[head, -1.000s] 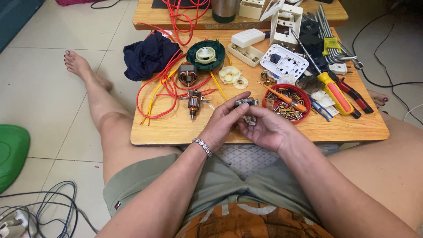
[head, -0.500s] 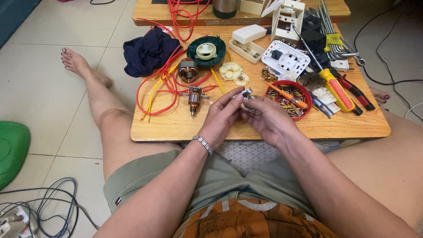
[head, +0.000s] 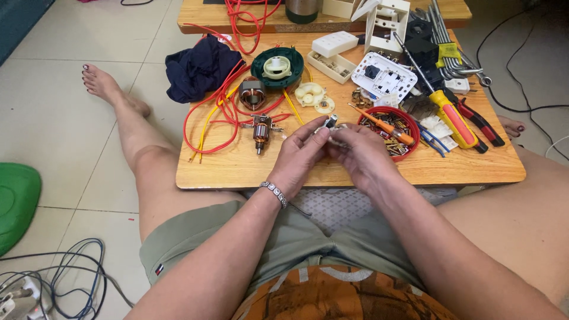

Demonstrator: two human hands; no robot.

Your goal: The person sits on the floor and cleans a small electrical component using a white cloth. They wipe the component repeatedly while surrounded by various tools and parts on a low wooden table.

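Wood is the ground of it all: a low wooden table (head: 237, 172) set across the sitting person's legs, and every place below is told from it. Off its left edge a green plastic thing (head: 15, 204) lies on the tiled floor. On the table's left part sit a dark blue cloth (head: 198, 68), loops of red wire (head: 207, 121), a copper-wound stator (head: 252, 93) and, nearer the front edge, a small motor armature (head: 261, 131). Towards the back stands a round green housing (head: 277, 66) with a cream part in it.

Above the table's front middle, the left hand (head: 299, 157) and the right hand (head: 361, 155) meet. Both pinch one small metal part (head: 329, 123), fingertips closed tight on it; it is held up just clear of the tabletop. What the part is I cannot tell; it is too small and half hidden.

Right of the hands, a red bowl (head: 409, 127) of screws holds an orange-handled screwdriver (head: 385, 125); further right lie a yellow-handled screwdriver (head: 453, 115) and red-handled pliers (head: 481, 123).

To work such a piece well, I judge it best kept low over the table, so anything that slips lands on wood, with one hand steadying and the other turning.
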